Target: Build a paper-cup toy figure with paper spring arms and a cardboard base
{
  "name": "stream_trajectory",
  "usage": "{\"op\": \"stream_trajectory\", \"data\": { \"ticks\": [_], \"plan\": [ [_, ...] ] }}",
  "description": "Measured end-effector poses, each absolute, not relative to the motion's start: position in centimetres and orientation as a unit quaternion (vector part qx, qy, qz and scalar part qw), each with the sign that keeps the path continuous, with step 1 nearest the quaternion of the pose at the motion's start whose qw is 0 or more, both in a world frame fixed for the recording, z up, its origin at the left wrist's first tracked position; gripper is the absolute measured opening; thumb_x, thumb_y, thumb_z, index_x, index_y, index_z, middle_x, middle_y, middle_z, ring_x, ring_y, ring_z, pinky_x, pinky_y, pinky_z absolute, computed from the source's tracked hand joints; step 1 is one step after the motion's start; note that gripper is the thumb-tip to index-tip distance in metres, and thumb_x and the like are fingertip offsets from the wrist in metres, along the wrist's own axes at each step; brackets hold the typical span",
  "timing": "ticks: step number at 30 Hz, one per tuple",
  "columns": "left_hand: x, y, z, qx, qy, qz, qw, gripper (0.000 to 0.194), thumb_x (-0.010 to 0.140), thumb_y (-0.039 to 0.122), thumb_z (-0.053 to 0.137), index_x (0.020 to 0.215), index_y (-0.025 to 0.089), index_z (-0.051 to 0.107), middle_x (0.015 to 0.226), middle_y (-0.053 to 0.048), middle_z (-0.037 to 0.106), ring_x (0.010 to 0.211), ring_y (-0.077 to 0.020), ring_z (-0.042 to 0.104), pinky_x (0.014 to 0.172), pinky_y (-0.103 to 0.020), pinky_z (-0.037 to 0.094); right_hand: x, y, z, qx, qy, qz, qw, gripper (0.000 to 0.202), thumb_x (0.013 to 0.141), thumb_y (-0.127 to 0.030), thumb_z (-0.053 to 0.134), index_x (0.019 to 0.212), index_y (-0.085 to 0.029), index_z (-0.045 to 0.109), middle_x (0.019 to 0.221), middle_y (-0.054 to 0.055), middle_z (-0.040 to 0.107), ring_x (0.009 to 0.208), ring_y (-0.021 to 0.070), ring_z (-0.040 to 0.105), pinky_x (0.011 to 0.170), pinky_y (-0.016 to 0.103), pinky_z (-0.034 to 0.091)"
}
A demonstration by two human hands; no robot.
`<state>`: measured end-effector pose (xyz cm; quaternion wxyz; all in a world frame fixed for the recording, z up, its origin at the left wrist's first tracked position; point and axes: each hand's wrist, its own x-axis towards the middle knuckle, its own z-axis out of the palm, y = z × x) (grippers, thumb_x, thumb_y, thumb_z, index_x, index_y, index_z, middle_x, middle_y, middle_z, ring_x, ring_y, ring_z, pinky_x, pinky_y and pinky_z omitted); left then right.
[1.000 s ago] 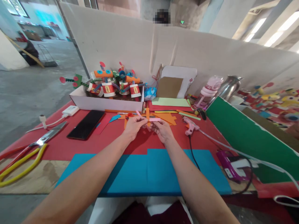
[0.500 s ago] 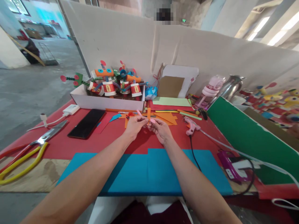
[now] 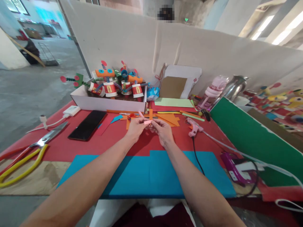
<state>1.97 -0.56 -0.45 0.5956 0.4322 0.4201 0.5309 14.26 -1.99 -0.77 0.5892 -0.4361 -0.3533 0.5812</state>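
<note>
- Head view: between two hands above a red-covered tabletop (image 3: 113, 138), a narrow pink paper strip (image 3: 148, 122) crosses a narrow orange paper strip (image 3: 151, 114).
- The step in hand appears to be folding pink over orange; the next move seems to call for aligned edges and a firm crease.
- Left hand (image 3: 135, 129) grips the crossed strips, thumb and fingers together.
- Right hand (image 3: 163, 130) pinches at the crossing; exact fingertip contact is too small to tell.
- Left forearm (image 3: 101, 171) and right forearm (image 3: 189, 176) converge over smooth blue sheets (image 3: 142, 176).
</note>
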Motion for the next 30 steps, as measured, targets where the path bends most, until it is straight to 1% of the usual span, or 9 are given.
{"op": "stream_trajectory", "data": {
  "ticks": [7,10,13,16,18,20,24,27,30],
  "plan": [
    [2.09,-0.6,-0.51,0.426,0.416,0.522,0.611,0.036,0.049,0.04,0.085,0.069,0.014,0.07,0.057,0.0,0.06,0.051,-0.0112,0.052,0.046,-0.024,0.043,14.21,-2.02,-0.84,-0.451,-0.358,0.556,0.599,0.03,0.055,-0.035,0.082,0.077,-0.018,0.071,0.061,-0.001,0.068,0.054,0.0118,0.062,0.053,0.024,0.049],
    [2.05,-0.6,-0.5,0.421,0.421,0.52,0.612,0.036,0.049,0.039,0.085,0.07,0.014,0.071,0.061,-0.002,0.064,0.054,-0.0124,0.055,0.049,-0.026,0.045,14.26,-2.04,-0.81,-0.451,-0.361,0.552,0.601,0.029,0.056,-0.035,0.081,0.077,-0.018,0.071,0.062,-0.001,0.068,0.055,0.012,0.062,0.054,0.024,0.05],
    [1.94,-0.54,-0.61,0.43,0.42,0.518,0.609,0.033,0.052,0.036,0.085,0.072,0.013,0.071,0.067,-0.003,0.066,0.059,-0.0136,0.058,0.054,-0.027,0.048,14.36,-1.96,-0.86,-0.448,-0.368,0.549,0.602,0.028,0.057,-0.035,0.081,0.077,-0.018,0.071,0.062,-0.001,0.068,0.056,0.0121,0.062,0.056,0.025,0.051],
    [1.97,-0.48,-0.81,0.448,0.404,0.518,0.607,0.03,0.055,0.031,0.082,0.075,0.013,0.072,0.066,-0.002,0.066,0.06,-0.0132,0.059,0.058,-0.026,0.048,14.42,-1.81,-0.9,-0.445,-0.364,0.534,0.62,0.027,0.057,-0.035,0.08,0.076,-0.018,0.07,0.062,-0.002,0.068,0.057,0.0114,0.062,0.061,0.026,0.053],
    [2.09,-0.49,-0.92,0.457,0.38,0.515,0.618,0.031,0.055,0.029,0.082,0.078,0.012,0.071,0.066,-0.002,0.067,0.06,-0.0128,0.059,0.058,-0.026,0.049,14.39,-1.76,-0.86,-0.446,-0.353,0.52,0.637,0.026,0.057,-0.034,0.08,0.075,-0.018,0.07,0.061,-0.003,0.067,0.057,0.011,0.061,0.063,0.026,0.054],
    [2.22,-0.53,-0.97,0.461,0.355,0.511,0.633,0.033,0.057,0.032,0.081,0.081,0.012,0.071,0.07,-0.003,0.068,0.06,-0.0132,0.06,0.059,-0.026,0.049,14.26,-1.81,-0.77,-0.443,-0.346,0.517,0.645,0.026,0.056,-0.034,0.08,0.073,-0.018,0.069,0.061,-0.003,0.068,0.057,0.0113,0.062,0.062,0.026,0.054],
    [2.09,-0.55,-0.85,0.449,0.37,0.527,0.62,0.034,0.06,0.039,0.08,0.078,0.012,0.068,0.067,-0.003,0.068,0.059,-0.0141,0.062,0.061,-0.029,0.051,13.97,-2.06,-0.57,-0.425,-0.355,0.55,0.625,0.027,0.057,-0.035,0.08,0.074,-0.018,0.067,0.062,-0.002,0.069,0.058,0.0128,0.064,0.062,0.027,0.054],
    [1.75,-0.44,-0.63,0.443,0.399,0.534,0.599,0.033,0.057,0.039,0.081,0.072,0.013,0.068,0.066,-0.003,0.068,0.061,-0.015,0.063,0.065,-0.03,0.052,14.15,-2.09,-0.48,-0.415,-0.363,0.58,0.599,0.029,0.056,-0.035,0.082,0.074,-0.018,0.067,0.062,-0.002,0.068,0.058,0.0119,0.064,0.061,0.024,0.052],
    [1.55,-0.33,-0.53,0.477,0.42,0.525,0.566,0.031,0.057,0.04,0.08,0.07,0.014,0.068,0.066,-0.002,0.068,0.061,-0.0144,0.062,0.065,-0.03,0.051,14.69,-1.9,-0.47,-0.415,-0.376,0.599,0.573,0.031,0.057,-0.04,0.082,0.074,-0.018,0.068,0.06,-0.002,0.067,0.056,0.01,0.062,0.058,0.022,0.051]
  ]
}}
